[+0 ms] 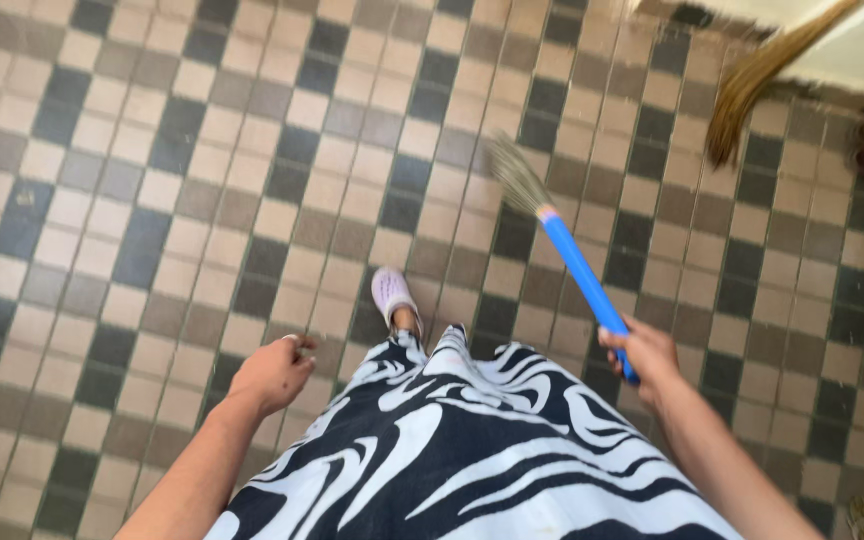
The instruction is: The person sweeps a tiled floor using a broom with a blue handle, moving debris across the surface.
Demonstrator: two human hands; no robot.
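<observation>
R hand (644,352) grips the blue-handled broom (574,262) tight, bristles out front over the checkered tile floor (152,200). L hand (274,372) hangs loosely curled, holding nothing, beside the black-and-white patterned skirt (472,450). A 2nd broom (762,75) leans at top R.

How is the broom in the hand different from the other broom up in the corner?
The blue-handled broom is held in the right hand; the brown broom in the corner is held by nobody. The held one has a bright blue handle and grey-green bristles; the corner one's bristles are golden brown. Both have long, thin bristles that reach toward the checkered tile floor.
</observation>
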